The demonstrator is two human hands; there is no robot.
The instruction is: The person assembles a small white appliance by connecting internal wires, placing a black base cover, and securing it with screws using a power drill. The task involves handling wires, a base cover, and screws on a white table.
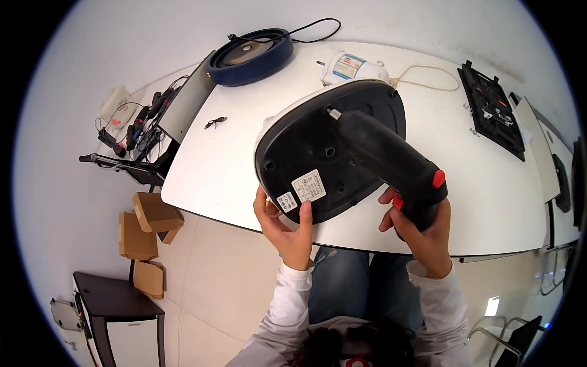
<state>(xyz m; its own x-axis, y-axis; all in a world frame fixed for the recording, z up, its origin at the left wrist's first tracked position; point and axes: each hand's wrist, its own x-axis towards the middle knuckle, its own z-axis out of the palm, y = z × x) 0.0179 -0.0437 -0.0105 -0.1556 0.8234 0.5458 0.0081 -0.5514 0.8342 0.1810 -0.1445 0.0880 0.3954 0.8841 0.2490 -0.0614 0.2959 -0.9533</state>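
My left hand [287, 238] grips the near left edge of an appliance base [290, 147], thumb on its underside and fingers beneath. The base is a black oval with a white rim, recessed screw holes and two white labels, tilted up above the table. In my right hand [429, 235] is a black pistol-shaped cordless screwdriver [385, 144] with red buttons, held by its handle. Its silver bit holder [334, 114] points at a hole near the far edge of the base. Whether the tip sits inside that hole, I cannot tell.
On the white table [202, 165], a round dark blue appliance part [251, 70] with a cord lies far left. Behind the base is a white housing [350, 66]. An open black tool case [494, 110] lies right, small screws [474, 131] beside it. A bundled cable [215, 123] lies left.
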